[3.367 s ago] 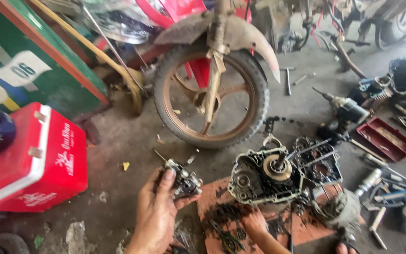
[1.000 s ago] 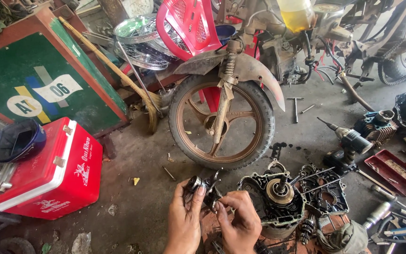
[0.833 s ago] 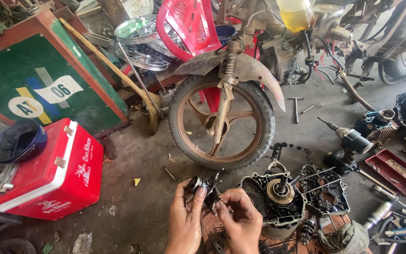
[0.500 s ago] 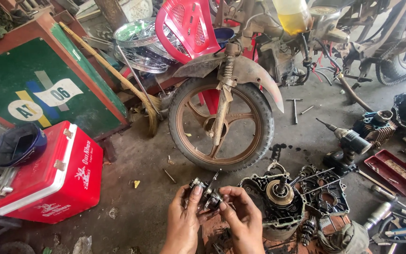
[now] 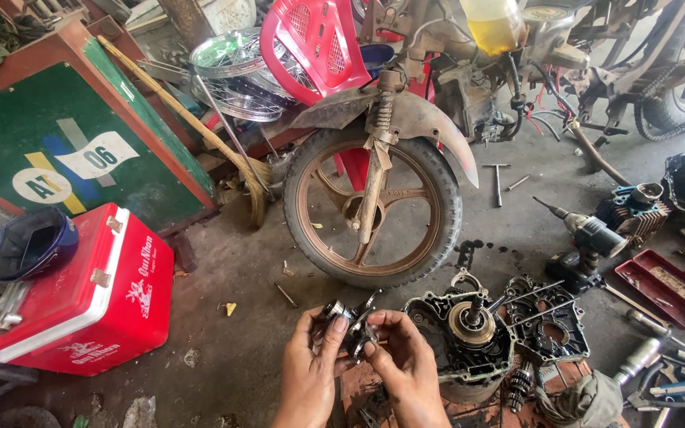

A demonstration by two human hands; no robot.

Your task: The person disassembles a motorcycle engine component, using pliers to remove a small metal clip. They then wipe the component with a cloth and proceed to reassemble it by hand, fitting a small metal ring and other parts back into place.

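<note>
Both my hands hold a small greasy metal gear assembly (image 5: 350, 321) above the workshop floor, low in the head view. My left hand (image 5: 312, 372) grips it from the left with the thumb on top. My right hand (image 5: 403, 366) pinches its right side with the fingertips. Just right of my hands lies an opened engine crankcase (image 5: 469, 333) with a round clutch part at its middle. Small gears (image 5: 518, 382) lie beside it.
A motorcycle front wheel (image 5: 373, 208) stands right ahead. A red cooler box (image 5: 89, 297) with a dark cap (image 5: 32, 242) sits at left, before a green board (image 5: 73, 154). A cordless drill (image 5: 584, 238), a red tray (image 5: 666, 287) and loose tools lie at right.
My right hand has come off the floor parts and joined the left on the gear assembly, which is now raised. The view has tilted up slightly.
</note>
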